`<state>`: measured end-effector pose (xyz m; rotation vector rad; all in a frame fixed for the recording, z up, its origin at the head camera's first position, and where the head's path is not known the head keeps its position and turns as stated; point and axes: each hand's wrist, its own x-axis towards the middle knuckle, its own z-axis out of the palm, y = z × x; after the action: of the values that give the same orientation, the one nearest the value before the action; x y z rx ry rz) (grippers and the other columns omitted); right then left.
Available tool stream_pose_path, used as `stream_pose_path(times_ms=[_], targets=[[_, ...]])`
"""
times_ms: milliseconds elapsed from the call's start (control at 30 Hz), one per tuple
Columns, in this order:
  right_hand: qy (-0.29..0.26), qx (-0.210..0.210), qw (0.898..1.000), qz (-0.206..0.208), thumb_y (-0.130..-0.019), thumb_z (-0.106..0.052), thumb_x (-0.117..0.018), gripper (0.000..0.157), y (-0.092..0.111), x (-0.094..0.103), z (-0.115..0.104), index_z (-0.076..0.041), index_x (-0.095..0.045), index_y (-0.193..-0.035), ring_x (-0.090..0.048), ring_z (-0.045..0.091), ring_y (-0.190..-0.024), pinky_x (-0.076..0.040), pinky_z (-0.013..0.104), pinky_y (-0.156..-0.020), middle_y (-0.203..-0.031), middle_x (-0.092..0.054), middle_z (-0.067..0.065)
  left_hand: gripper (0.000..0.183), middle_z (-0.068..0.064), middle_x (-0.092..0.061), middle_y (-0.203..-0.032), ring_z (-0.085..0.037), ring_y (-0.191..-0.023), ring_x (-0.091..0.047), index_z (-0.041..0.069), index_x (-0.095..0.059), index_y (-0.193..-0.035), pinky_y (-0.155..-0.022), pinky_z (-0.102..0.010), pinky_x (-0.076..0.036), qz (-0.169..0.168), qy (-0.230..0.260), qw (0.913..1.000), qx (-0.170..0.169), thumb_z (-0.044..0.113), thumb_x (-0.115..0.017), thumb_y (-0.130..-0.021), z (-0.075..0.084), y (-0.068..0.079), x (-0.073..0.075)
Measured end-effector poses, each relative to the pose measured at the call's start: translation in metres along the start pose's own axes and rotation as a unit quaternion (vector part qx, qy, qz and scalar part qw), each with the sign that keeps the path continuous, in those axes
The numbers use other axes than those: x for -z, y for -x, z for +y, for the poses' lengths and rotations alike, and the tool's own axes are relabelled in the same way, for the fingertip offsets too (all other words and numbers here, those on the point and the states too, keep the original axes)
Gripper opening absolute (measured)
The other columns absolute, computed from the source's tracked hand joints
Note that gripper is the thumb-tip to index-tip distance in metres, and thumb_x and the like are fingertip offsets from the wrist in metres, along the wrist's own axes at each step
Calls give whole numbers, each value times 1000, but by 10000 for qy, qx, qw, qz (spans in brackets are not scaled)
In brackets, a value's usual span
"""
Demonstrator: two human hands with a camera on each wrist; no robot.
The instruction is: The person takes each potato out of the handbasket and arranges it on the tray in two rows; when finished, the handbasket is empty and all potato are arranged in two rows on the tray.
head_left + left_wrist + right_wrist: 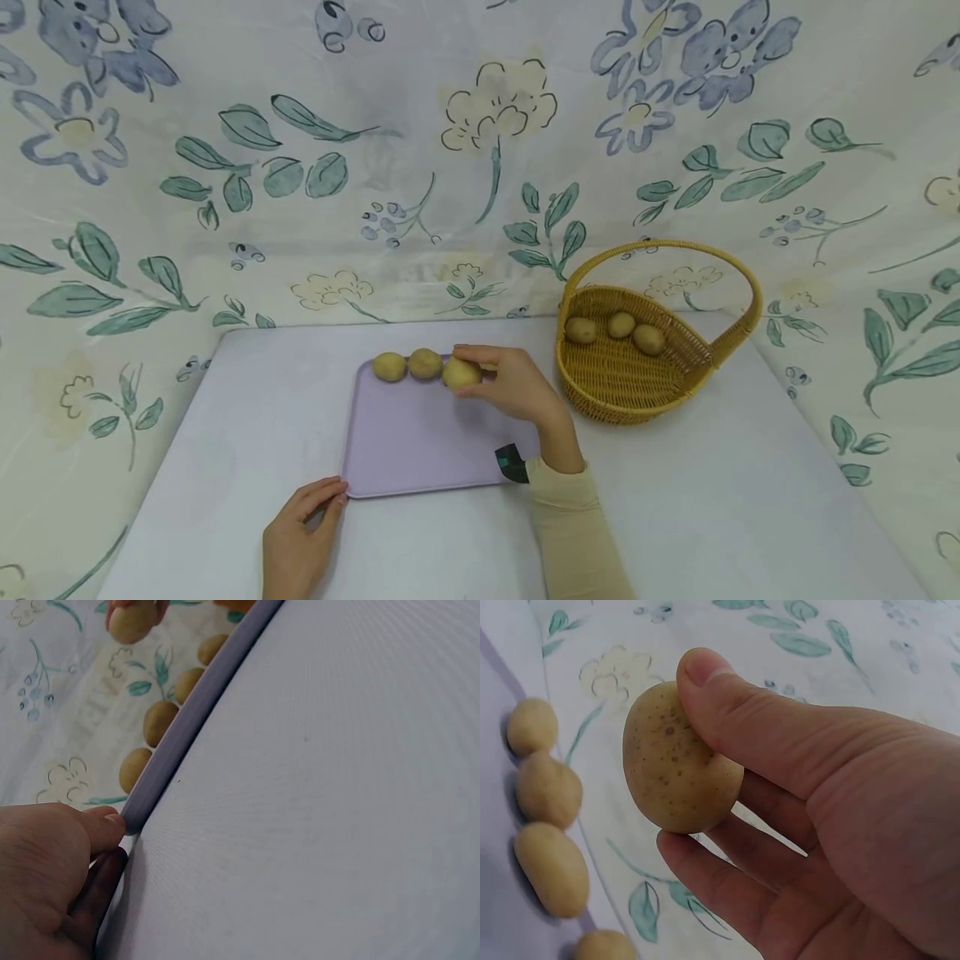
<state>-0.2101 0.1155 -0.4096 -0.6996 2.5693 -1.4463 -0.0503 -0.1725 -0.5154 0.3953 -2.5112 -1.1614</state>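
Pinches 1 potato (679, 761) between thumb and fingers of the right hand (517, 385), above the far edge of the lavender tray (420, 442) and close to the far edge of the white desk (247, 417). Grips the tray's near left corner with the left hand (300, 529), well apart from the right. Has 4 more potatoes (553, 868) in a row along the tray's far edge, and 3 other potatoes (648, 339) inside the wicker basket (615, 408), near the desk's far right corner. Has floral cloth (420, 267) beyond the desk's far edge.
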Motion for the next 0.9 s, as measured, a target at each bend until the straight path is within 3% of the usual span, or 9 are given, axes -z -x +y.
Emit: stream_pose_path(times_ms=[467,700,800,900], targets=[[-288,336,9986,-295,-83,-12,-85,58,-17,-38,-15,-5,-64,-137,-58,23,-134,-55,32,-104,-147,-60,9,18,2,-78,-108,37,-96,-41,14,-82,-93,-87,8,-36,120,-48,9998,-150,-1,-80,-83,-3,0,-3],[311,428,9984,-202,-81,-24,-88,61,-26,-63,-21,-13,-66,-136,-64,9,-107,-57,24,-93,-131,-69,0,19,2,-78,-108,35,-92,-46,14,-82,-95,-85,7,-38,72,22,9999,-88,-1,-80,-84,0,1,-2],[411,432,9979,-265,-80,-26,-88,63,-30,-75,-21,-13,-66,-137,-60,8,-106,-56,21,-93,-125,-67,0,19,1,-78,-108,33,-91,-47,14,-82,-95,-85,7,-38,90,13,9999,-126,-1,-80,-84,0,0,-1],[328,394,9981,-352,-80,-25,-87,64,-33,-84,-22,-12,-64,-138,-59,9,-115,-54,17,-95,-129,-64,1,19,0,-78,-108,32,-92,-48,15,-82,-95,-85,7,-39,107,45,9997,-193,-1,-80,-84,0,0,0]])
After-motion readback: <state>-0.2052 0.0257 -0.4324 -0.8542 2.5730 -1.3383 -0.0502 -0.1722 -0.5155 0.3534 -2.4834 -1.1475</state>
